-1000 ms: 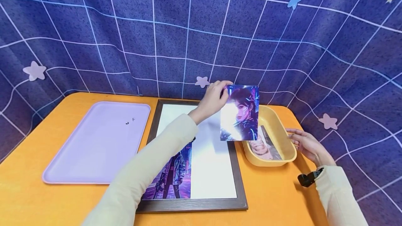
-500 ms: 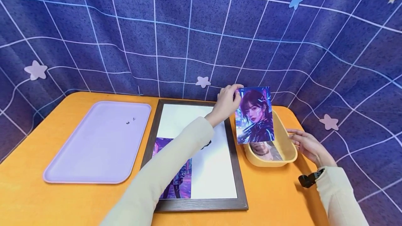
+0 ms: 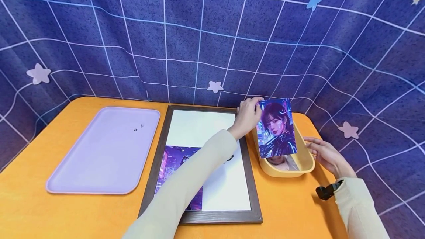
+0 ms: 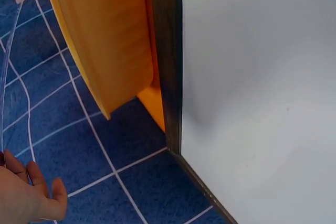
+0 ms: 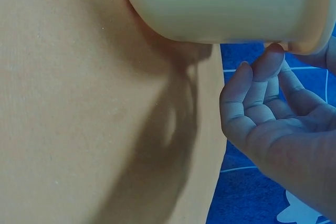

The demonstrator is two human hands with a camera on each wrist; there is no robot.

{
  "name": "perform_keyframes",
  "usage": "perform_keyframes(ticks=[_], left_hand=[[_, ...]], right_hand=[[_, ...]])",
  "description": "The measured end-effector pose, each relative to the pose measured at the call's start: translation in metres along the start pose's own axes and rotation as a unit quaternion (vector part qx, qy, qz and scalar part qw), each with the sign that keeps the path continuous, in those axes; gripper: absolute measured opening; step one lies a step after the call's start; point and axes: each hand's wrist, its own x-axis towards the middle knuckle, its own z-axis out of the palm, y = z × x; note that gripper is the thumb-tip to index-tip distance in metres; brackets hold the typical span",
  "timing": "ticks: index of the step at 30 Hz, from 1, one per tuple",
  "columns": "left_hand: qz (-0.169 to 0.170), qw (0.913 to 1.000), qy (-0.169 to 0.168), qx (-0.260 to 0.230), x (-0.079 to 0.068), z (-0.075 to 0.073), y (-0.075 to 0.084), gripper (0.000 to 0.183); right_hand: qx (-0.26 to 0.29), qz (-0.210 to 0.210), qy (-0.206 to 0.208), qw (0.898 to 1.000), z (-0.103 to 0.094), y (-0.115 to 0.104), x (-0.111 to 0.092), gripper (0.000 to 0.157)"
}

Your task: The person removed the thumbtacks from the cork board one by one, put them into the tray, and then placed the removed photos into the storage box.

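Observation:
My left hand [image 3: 247, 116] pinches a glossy picture print [image 3: 277, 128] by its upper left edge. The print shows a dark-haired figure in blue and purple neon tones and hangs tilted over the yellow plastic bin [image 3: 288, 172]. Inside the bin lies another picture [image 3: 283, 163], mostly covered from view by the held print. At the bin's right side, my right hand [image 3: 327, 156] grips the rim, with curled fingers [image 5: 237, 90] right under the lip in the right wrist view. The left wrist view does not show the held print.
A dark-framed white board [image 3: 225, 183] lies mid-table, with a purple neon print [image 3: 179, 158] at its lower left, partly behind my left sleeve. A lilac tray [image 3: 103, 150] to the left bears small metal bits [image 3: 135, 130]. A blue grid curtain [image 3: 186, 47] hangs behind.
My left hand has moved right and slightly down with the print, from beside the bin to over it. The right hand has stayed at the bin.

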Motion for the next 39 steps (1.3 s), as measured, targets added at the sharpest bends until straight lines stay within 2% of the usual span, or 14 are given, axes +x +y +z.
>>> perform_keyframes(ticks=[11, 20, 30, 39], left_hand=[[-0.030, 0.9995, 0.005, 0.010, -0.003, 0.014, -0.002, 0.032], [-0.054, 0.9974, -0.048, 0.009, -0.009, 0.023, -0.005, 0.030], [-0.046, 0.9913, -0.109, 0.059, -0.019, 0.030, -0.011, 0.030], [-0.049, 0.9928, -0.075, 0.080, -0.017, 0.034, -0.011, 0.028]], right_hand=[[-0.009, 0.000, 0.004, 1.000, 0.001, -0.001, -0.001, 0.027], [-0.013, -0.011, 0.004, 1.000, 0.001, 0.001, -0.002, 0.025], [-0.023, -0.012, 0.014, 1.000, 0.002, 0.001, -0.002, 0.022], [-0.029, -0.011, 0.014, 0.999, 0.002, 0.002, -0.003, 0.022]])
